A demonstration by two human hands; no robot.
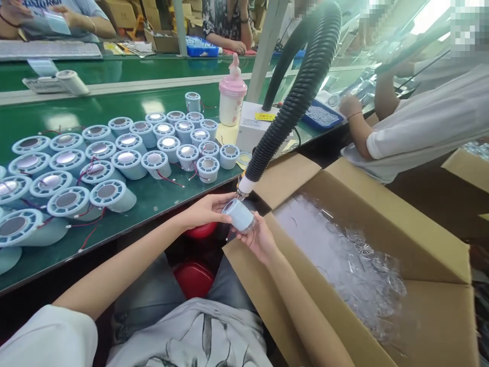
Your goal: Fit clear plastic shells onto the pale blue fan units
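A light blue plastic cylinder is held tilted over my lap, with a clear piece at its lower right end. My left hand grips it from the left, thumb along its near side. The fingers of my right hand close around the clear end from below and the right. Just above the cylinder, touching or nearly so, is the metal tip of a nozzle at the end of a black corrugated hose. Many similar blue cylinders stand on the green bench to the left, several with thin red wires.
An open cardboard box holding clear plastic parts stands to my right. A pink-lidded bottle and a white machine are on the bench. A co-worker's arm reaches in at right. Others sit across the bench.
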